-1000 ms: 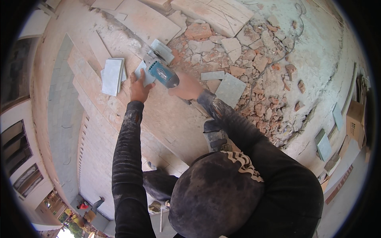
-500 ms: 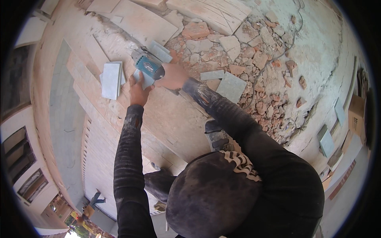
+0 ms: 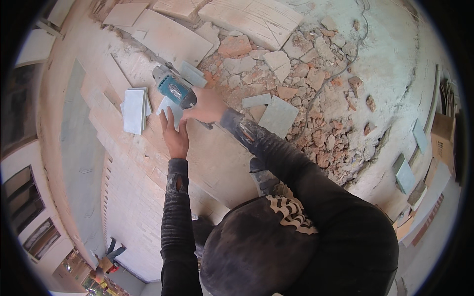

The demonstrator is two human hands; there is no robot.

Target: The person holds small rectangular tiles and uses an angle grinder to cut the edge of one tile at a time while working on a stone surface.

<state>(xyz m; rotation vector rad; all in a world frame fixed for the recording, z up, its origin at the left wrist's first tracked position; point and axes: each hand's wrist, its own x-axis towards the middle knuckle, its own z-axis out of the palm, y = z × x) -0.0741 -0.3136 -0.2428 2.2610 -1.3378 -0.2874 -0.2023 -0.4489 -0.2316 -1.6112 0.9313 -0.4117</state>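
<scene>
My right hand [image 3: 206,105] is closed round a teal angle grinder [image 3: 173,90], whose grey metal head points up and left. Beneath the grinder lies a pale grey tile [image 3: 165,104], partly covered by tool and hands. My left hand [image 3: 175,140] is at the tile's near edge with its fingers stretched out and apart; whether the fingertips touch the tile is hard to tell. Left of it sits a small stack of pale tiles [image 3: 134,111]. More tile pieces [image 3: 193,74] lie just beyond the grinder. The grinder's disc cannot be made out.
Broken brick and concrete rubble [image 3: 323,126] spreads to the right, with a dark cable [image 3: 340,72] running across it. Cut tile pieces [image 3: 279,116] rest at its edge. Large slabs [image 3: 252,19] lie at the far side. A cardboard box [image 3: 442,140] stands far right; another person [image 3: 112,252] is lower left.
My left hand has drawn back toward me, away from the grinder's side, its fingers now at the tile's near edge. My right hand still holds the grinder over the tile.
</scene>
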